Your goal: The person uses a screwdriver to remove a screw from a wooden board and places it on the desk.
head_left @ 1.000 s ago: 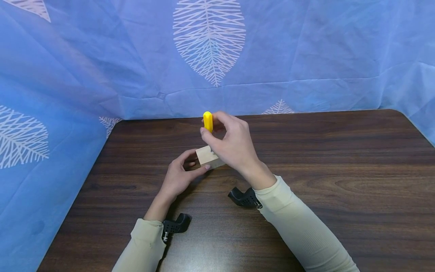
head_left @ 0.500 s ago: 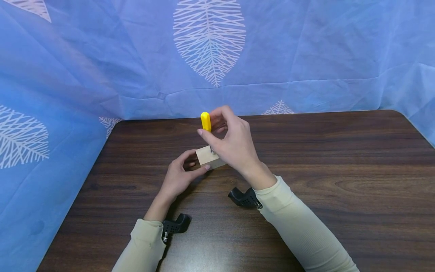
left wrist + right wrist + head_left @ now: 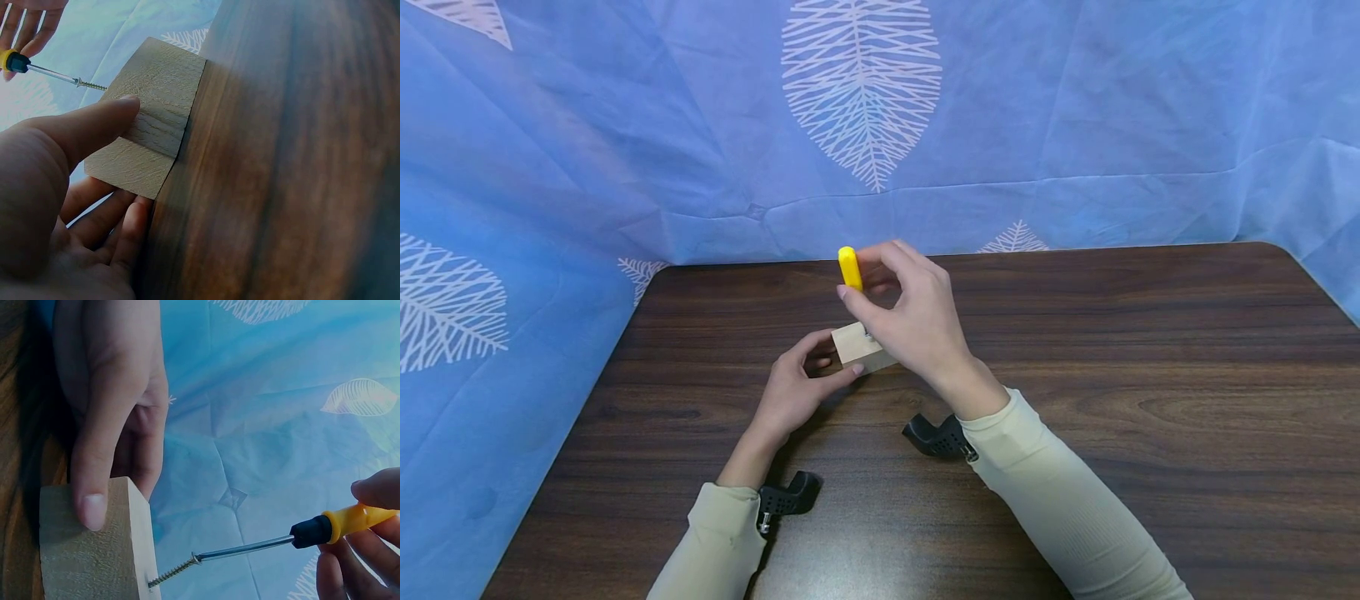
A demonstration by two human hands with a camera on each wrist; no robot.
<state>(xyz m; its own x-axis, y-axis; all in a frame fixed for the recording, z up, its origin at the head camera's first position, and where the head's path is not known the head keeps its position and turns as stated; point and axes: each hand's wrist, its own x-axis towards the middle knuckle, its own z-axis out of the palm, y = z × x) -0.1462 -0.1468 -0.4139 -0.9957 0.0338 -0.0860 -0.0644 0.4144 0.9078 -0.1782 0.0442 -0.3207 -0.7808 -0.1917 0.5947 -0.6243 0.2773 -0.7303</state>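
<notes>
Near the middle of the head view, a small wooden block (image 3: pixel 859 347) sits on the dark table (image 3: pixel 1150 400), and both hands meet at it. The left hand (image 3: pixel 793 392) holds the block from the lower left, with the thumb on one side and the fingers curled round the other.

Above the block, the right hand (image 3: pixel 917 321) pinches the yellow handle of a screwdriver (image 3: pixel 850 268) between thumb and fingertips. The handle pokes up and a little to the left, toward the blue cloth (image 3: pixel 625 125).

From the right wrist view, the long line is easy to follow: handle at the right edge, thin metal shaft (image 3: pixel 244 549) sloping down to the left, then a screw (image 3: pixel 172 572) with its point at the top face of the block. The screw looks only just started in the wood, though the view is dim there. So the tool, screw and block lie along one slanted line.
</notes>
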